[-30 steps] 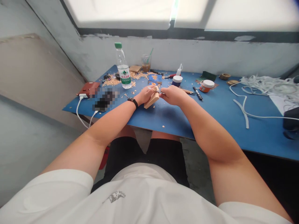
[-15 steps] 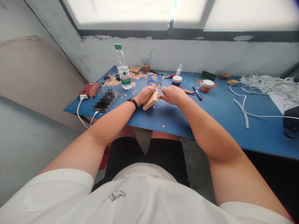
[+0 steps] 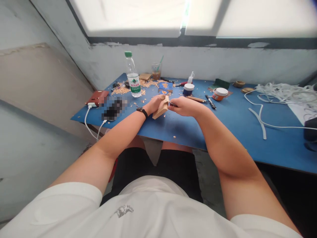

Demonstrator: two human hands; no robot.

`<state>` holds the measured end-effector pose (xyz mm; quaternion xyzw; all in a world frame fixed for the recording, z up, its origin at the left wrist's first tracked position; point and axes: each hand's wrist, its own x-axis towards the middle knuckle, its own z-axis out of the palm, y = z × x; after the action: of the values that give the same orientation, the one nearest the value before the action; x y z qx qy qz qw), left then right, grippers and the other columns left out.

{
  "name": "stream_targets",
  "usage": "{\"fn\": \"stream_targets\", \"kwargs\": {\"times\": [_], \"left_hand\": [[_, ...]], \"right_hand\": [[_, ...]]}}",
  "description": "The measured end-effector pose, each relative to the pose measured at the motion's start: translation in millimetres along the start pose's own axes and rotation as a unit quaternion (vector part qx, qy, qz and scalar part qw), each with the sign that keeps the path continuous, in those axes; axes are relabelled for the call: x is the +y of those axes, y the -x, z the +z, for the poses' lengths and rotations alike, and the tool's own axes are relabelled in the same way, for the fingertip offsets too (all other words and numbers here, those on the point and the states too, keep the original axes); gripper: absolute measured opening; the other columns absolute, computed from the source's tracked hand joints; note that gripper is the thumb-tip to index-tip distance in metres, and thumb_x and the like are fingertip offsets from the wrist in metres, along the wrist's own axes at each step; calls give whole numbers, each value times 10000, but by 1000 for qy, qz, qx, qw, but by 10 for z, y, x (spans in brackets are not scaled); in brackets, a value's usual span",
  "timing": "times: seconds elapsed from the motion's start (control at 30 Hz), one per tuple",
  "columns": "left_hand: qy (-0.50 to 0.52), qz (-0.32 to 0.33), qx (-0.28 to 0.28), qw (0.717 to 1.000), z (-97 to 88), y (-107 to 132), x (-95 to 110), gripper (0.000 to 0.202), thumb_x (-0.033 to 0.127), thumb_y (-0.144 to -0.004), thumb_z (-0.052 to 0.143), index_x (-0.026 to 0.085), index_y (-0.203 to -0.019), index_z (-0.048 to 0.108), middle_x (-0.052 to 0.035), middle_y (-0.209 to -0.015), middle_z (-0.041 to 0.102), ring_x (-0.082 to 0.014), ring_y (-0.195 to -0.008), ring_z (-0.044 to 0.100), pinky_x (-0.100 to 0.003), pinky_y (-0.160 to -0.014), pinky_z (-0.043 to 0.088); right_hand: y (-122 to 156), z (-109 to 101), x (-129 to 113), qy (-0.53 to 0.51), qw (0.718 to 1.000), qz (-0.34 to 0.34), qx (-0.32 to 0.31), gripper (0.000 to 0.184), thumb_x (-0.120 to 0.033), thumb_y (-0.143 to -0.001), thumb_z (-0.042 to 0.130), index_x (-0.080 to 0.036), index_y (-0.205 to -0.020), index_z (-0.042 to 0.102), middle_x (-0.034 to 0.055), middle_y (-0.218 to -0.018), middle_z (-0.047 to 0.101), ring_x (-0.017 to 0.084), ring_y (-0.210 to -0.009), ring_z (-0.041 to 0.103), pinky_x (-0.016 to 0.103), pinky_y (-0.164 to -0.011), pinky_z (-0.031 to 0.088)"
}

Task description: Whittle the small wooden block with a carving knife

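My left hand (image 3: 155, 103) is closed around a pale wooden block (image 3: 161, 109), holding it tilted over the blue table (image 3: 223, 122). A black watch sits on that wrist. My right hand (image 3: 184, 105) is closed on a small carving tool (image 3: 171, 104), whose tip meets the block's upper end. Wood shavings (image 3: 148, 83) lie scattered behind the hands.
A water bottle (image 3: 132, 75), a plastic cup (image 3: 156, 70), a glue bottle (image 3: 190, 78), two small jars (image 3: 219, 94), pens, a red case (image 3: 98, 98) with a white charging cable and white cords (image 3: 279, 91) at the right lie on the table. Wall and window stand behind.
The view has shifted slightly down and the hands with the block sit a little lower in frame. The tool has stayed against the block's upper end.
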<state>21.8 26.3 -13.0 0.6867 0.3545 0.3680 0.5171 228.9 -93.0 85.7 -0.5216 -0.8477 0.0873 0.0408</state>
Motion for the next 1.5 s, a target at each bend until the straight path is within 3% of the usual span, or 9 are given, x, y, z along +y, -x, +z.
{"fn": "stream_targets", "kwargs": {"times": [0.13,0.27,0.43,0.57,0.67,0.8,1.03,1.3,1.5], "left_hand": [[11,-8,16,1000,5,10,48,339,346,-1081,680,237,-766,622,19,-714,568,-165,-662,465,-353,-719,448],[-3,23,9,1000,-26,2,72,327,344,-1056,709,227,-758,645,6,-735,587,-164,-696,464,-342,-733,447],[-43,22,-14,999,-64,84,62,552,646,-1115,752,234,-757,665,-9,-681,591,-162,-651,473,-354,-682,430],[-65,41,-18,997,-79,77,27,693,859,-1052,729,248,-738,644,-12,-651,552,-175,-677,461,-371,-690,412],[-52,64,5,997,-78,0,-20,567,764,-976,686,263,-724,608,-24,-718,553,-190,-733,441,-377,-697,403],[-30,43,10,999,-47,-47,-34,368,554,-883,739,261,-714,596,-23,-733,562,-191,-748,433,-364,-695,400],[5,18,6,1000,-3,-7,52,286,365,-948,707,246,-715,593,-2,-700,532,-174,-675,435,-373,-690,414],[-11,21,-2,1000,-56,-67,32,296,375,-987,697,250,-741,592,-11,-726,521,-190,-704,432,-383,-737,428],[-30,33,-5,999,-68,-68,28,338,367,-1047,656,228,-739,648,-22,-744,578,-187,-718,453,-378,-767,440]], "right_hand": [[-67,72,50,19,1000,-3,20,358,-459,-1296,645,-219,-1174,880,100,-1005,870,244,-813,688,356,-776,399],[-171,189,125,37,997,11,67,415,-499,-1303,633,-195,-1185,889,128,-1007,875,271,-857,713,371,-788,383],[-233,262,227,21,997,26,76,474,-606,-1277,713,-203,-1070,853,115,-970,847,264,-864,688,370,-793,375],[-191,227,216,-4,997,21,70,445,-570,-1277,704,-214,-1030,808,73,-919,801,226,-807,618,357,-780,378],[-122,159,148,-15,998,7,53,402,-498,-1287,656,-218,-1033,791,57,-906,786,212,-786,598,353,-780,388],[-55,81,81,-29,999,-12,19,352,-451,-1281,636,-224,-1081,816,57,-933,804,216,-805,629,345,-790,416],[-110,117,79,-22,1000,9,14,349,-451,-1271,659,-215,-1144,883,70,-961,846,240,-863,697,357,-835,449],[-174,206,104,14,998,13,63,376,-414,-1294,605,-185,-1216,892,136,-1083,889,268,-924,727,362,-822,402],[-169,223,81,28,997,19,72,422,-441,-1284,593,-183,-1207,918,147,-1057,899,290,-942,756,380,-835,414]]}}
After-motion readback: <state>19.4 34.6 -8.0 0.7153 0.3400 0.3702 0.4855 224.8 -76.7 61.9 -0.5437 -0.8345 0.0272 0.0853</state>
